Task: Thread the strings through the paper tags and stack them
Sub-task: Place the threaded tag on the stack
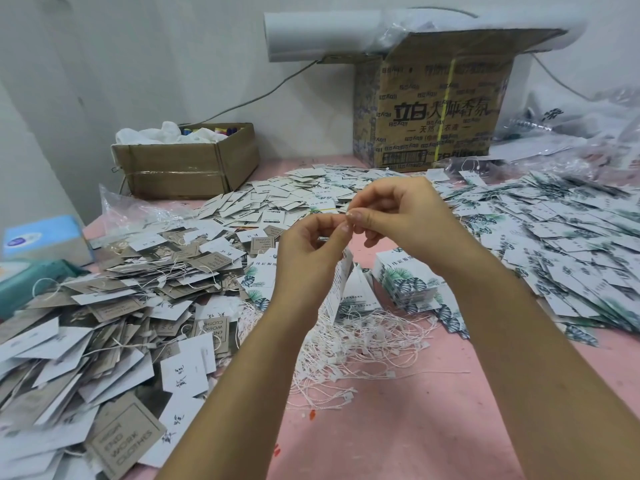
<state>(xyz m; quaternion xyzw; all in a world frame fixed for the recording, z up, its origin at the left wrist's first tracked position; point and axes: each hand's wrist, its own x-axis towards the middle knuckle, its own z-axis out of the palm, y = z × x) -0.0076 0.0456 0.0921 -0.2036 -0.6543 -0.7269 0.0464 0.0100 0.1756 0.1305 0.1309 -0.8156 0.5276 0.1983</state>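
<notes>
A: Where do we look from?
B: From our own head, wide-angled, facing forward and down over the pink table (398, 427) to the wall (173, 64).
A: How near are we?
B: Close: our left hand (308, 258) and right hand (398, 216) fill mid-frame.

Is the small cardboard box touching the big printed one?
Apart. The head view shows a stretch of pink table between the small box and the big box.

Pink table (398, 427) against white walls (138, 46); a small cardboard box (180, 168) and printed carton (433, 109) behind.
</notes>
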